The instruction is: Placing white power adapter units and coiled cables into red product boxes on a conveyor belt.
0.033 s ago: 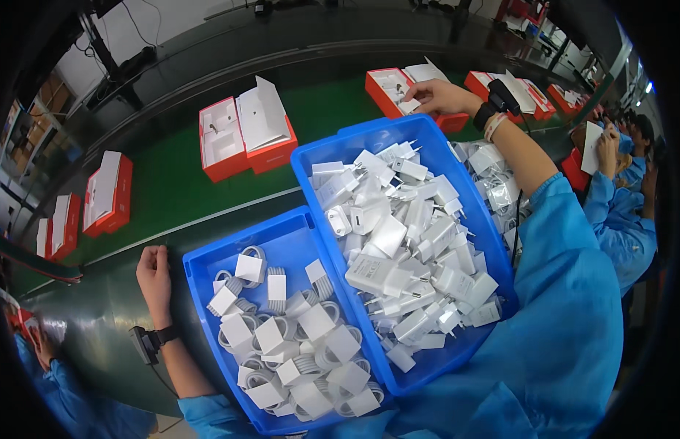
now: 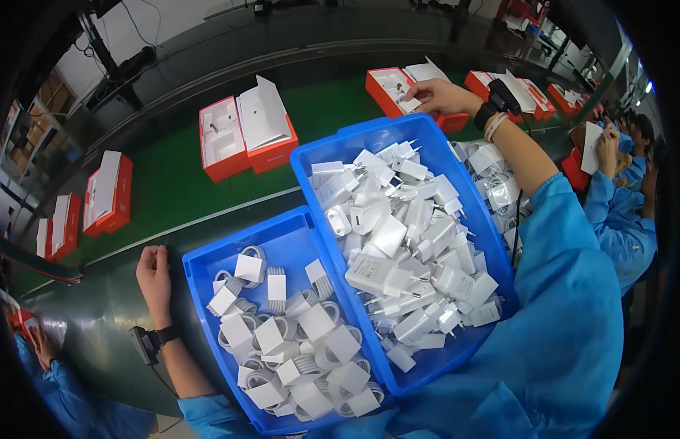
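Observation:
At the far right of centre, my right hand (image 2: 439, 96) reaches over an open red box (image 2: 382, 89) with a white inner tray. Its fingers are closed on a small white block (image 2: 410, 106), like the charger plugs in colour; the fingers partly cover it. My left hand (image 2: 154, 282) rests on the dark table edge, fingers curled in and nothing visible in them. Beside it stands a blue bin (image 2: 201, 256) of coiled white cables (image 2: 270, 335) with white paper wraps. A second blue bin (image 2: 305, 157), heaped with white charger plugs (image 2: 387, 234), stands to its right.
Another open red box (image 2: 221, 172) with a raised white flap lies on the green belt (image 2: 164, 175). More red boxes (image 2: 121, 201) line the belt on both sides. Bagged white items (image 2: 493, 172) lie right of the bins. Co-workers in blue sleeves (image 2: 610, 219) sit on both sides.

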A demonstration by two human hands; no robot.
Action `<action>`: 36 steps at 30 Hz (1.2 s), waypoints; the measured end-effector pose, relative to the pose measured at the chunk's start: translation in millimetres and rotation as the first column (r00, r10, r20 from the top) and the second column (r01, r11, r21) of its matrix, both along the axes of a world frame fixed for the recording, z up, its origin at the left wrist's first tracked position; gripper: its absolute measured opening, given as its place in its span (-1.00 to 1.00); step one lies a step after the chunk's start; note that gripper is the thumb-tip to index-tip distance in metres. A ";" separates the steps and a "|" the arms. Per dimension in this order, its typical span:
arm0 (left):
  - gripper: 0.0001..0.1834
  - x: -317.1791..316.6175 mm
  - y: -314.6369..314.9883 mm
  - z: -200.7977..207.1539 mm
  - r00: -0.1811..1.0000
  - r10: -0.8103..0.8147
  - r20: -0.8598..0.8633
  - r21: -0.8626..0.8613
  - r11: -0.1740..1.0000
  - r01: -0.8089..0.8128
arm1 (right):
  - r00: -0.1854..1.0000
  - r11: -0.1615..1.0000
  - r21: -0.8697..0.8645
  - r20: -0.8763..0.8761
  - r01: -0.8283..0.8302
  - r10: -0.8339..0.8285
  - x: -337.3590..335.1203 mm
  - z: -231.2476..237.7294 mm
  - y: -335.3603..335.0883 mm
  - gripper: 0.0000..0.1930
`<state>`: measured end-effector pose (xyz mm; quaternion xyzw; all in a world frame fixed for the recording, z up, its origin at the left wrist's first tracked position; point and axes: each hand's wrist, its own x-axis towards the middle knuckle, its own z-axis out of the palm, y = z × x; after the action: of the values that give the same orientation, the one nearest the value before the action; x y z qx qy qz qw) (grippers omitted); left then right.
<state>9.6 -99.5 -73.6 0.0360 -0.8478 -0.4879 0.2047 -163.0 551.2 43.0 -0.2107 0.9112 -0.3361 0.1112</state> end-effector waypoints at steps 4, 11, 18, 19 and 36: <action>-0.77 -1.2 -6.3 -4.7 1.000 -0.006 -0.001 0.012 1.000 0.006 | 0.974 0.975 0.219 -0.211 -0.033 0.080 2.4 -1.7 0.5 -0.79; -0.76 -0.5 -7.9 -5.2 1.000 -0.021 -0.015 0.011 1.000 0.021 | 0.970 0.918 0.367 -0.233 0.151 -0.067 9.8 12.2 -9.4 -0.82; -0.76 0.9 -6.6 -5.5 1.000 -0.001 -0.015 0.004 1.000 0.001 | 0.958 0.938 0.285 -0.148 -0.197 0.246 103.4 69.3 -99.6 -0.71; -0.75 3.4 -7.2 -2.6 1.000 0.005 0.003 0.000 1.000 -0.005 | 0.959 0.939 0.282 -0.146 -0.196 0.244 110.2 62.8 -106.5 -0.71; -0.73 3.4 -3.4 -1.0 1.000 0.017 0.007 -0.065 0.998 -0.016 | 0.977 0.867 0.451 0.127 -0.213 0.174 107.2 37.8 -106.3 -0.44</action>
<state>13.0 -102.9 -74.6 0.0381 -0.8638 -0.4580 0.2064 -55.8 444.9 80.8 -0.2545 0.9338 -0.1052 0.2284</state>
